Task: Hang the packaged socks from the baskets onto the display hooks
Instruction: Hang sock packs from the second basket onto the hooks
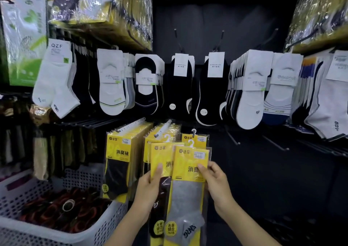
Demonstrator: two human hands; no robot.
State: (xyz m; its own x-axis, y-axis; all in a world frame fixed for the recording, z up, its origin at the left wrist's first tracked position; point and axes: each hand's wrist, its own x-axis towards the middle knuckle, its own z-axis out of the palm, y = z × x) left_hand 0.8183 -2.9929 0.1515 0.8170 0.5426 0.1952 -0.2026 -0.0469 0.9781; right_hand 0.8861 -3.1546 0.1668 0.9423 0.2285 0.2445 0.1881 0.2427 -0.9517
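Dim, dark backdrop; glare on the plastic wrap (120, 5) above, edges blurred and bowed.

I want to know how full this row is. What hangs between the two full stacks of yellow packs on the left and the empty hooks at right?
In the head view, one yellow pack hangs alone on its hook there.
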